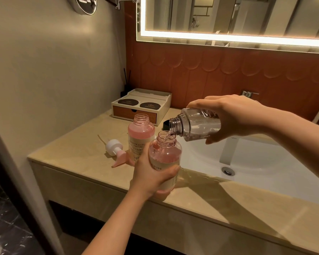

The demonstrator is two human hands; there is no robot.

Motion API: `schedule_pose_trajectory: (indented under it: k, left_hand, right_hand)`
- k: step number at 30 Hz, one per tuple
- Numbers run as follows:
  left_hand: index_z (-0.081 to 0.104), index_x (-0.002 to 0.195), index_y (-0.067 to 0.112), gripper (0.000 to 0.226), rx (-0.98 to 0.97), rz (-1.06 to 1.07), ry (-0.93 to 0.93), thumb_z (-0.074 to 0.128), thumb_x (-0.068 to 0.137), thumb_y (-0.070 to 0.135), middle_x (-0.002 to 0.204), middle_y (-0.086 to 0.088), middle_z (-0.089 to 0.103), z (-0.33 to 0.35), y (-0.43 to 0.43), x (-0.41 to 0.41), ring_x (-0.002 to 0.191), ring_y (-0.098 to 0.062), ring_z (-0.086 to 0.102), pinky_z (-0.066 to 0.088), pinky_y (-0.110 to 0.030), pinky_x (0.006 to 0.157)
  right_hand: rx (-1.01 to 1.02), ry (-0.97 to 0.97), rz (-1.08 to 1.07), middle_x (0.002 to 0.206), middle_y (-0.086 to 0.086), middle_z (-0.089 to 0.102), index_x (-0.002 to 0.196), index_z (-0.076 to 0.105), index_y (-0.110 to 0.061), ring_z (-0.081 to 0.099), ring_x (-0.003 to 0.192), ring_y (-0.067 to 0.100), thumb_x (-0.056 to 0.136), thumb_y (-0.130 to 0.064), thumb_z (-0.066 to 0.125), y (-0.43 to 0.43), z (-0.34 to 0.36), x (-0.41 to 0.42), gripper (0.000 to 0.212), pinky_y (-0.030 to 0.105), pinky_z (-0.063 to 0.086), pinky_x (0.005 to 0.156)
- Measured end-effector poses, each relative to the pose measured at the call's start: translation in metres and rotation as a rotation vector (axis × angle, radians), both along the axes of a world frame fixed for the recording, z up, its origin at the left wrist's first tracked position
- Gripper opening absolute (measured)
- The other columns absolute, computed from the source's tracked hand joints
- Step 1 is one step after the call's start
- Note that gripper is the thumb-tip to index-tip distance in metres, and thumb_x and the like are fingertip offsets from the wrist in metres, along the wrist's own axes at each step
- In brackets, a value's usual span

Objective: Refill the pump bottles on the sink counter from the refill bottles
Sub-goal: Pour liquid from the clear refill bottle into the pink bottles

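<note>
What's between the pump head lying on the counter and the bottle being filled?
In the head view, the second open pink bottle stands between the pump head and the held bottle.

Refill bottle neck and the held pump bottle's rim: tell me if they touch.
Cannot tell. In the head view the refill bottle is tilted, its mouth overlapping the rim of the pump bottle, with no gap or contact plainly visible.

Left hand hides pump bottle label; black cap partly behind refill bottle; mirror cut off top/right.
</note>
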State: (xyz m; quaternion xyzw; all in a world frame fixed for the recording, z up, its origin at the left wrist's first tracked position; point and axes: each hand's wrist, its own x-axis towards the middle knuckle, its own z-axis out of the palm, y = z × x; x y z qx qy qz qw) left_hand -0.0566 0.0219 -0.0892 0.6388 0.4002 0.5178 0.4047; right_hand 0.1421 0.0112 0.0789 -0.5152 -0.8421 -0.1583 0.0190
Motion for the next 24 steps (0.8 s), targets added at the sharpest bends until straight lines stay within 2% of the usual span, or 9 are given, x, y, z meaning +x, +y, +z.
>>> schedule_pose_trajectory:
  k: [5,9,12,16,18,20,24]
  left_hand:
    - [0.044,0.108,0.044,0.065,-0.001,0.004,0.005,0.081,0.055,0.035,0.112,0.021,0.055,-0.0006,0.0009,-0.0005,0.105,-0.001,0.054,0.043,-0.016,0.081]
    - [0.043,0.111,0.044,0.068,0.001,0.006,0.013,0.085,0.060,0.028,0.114,0.021,0.055,-0.0014,0.0015,-0.0013,0.106,-0.001,0.054,0.043,-0.020,0.084]
    - [0.043,0.113,0.043,0.070,-0.003,0.009,0.014,0.082,0.055,0.035,0.114,0.020,0.055,-0.0013,0.0018,-0.0007,0.107,-0.002,0.054,0.043,-0.020,0.084]
    - [0.041,0.123,0.036,0.079,0.001,0.010,0.020,0.081,0.055,0.036,0.118,0.016,0.055,-0.0016,0.0013,-0.0004,0.111,-0.007,0.053,0.044,-0.023,0.088]
    - [0.041,0.120,0.039,0.076,0.005,0.005,0.022,0.081,0.056,0.035,0.118,0.016,0.055,-0.0006,0.0008,-0.0004,0.111,-0.007,0.054,0.043,-0.019,0.085]
    - [0.041,0.119,0.039,0.075,0.003,0.007,0.024,0.080,0.054,0.038,0.118,0.015,0.056,-0.0002,0.0006,0.0002,0.111,-0.007,0.054,0.044,-0.021,0.086]
    - [0.041,0.121,0.038,0.080,0.002,0.012,0.027,0.078,0.050,0.045,0.120,0.012,0.056,-0.0011,0.0010,0.0008,0.113,-0.009,0.054,0.046,-0.028,0.091]
  right_hand:
    - [0.000,-0.005,-0.005,0.130,-0.008,0.053,0.142,0.030,-0.035,0.053,0.108,0.014,0.064,-0.048,0.079,-0.0007,-0.0004,-0.0005,0.094,0.022,0.042,0.076]
    - [-0.012,0.005,-0.008,0.128,-0.007,0.054,0.142,0.029,-0.036,0.053,0.108,0.014,0.063,-0.048,0.079,-0.0003,-0.0020,-0.0005,0.095,0.024,0.045,0.078]
    - [-0.015,-0.006,-0.013,0.126,-0.008,0.054,0.142,0.029,-0.036,0.052,0.103,0.012,0.064,-0.048,0.079,-0.0008,-0.0004,-0.0014,0.094,0.022,0.043,0.074]
    - [-0.011,-0.032,-0.025,0.127,-0.009,0.053,0.142,0.028,-0.037,0.040,0.094,0.004,0.065,-0.048,0.078,-0.0010,0.0014,-0.0029,0.093,0.017,0.035,0.069]
    - [-0.015,-0.028,-0.023,0.127,-0.008,0.053,0.142,0.028,-0.037,0.046,0.097,0.007,0.065,-0.048,0.078,-0.0016,0.0009,-0.0029,0.093,0.020,0.040,0.071]
    - [-0.017,-0.012,-0.018,0.128,-0.007,0.054,0.143,0.028,-0.036,0.053,0.104,0.013,0.064,-0.048,0.079,-0.0025,-0.0001,-0.0023,0.094,0.025,0.047,0.077]
    - [-0.014,-0.018,-0.022,0.129,-0.008,0.053,0.143,0.027,-0.036,0.052,0.104,0.012,0.065,-0.048,0.079,-0.0028,0.0001,-0.0029,0.095,0.024,0.046,0.077]
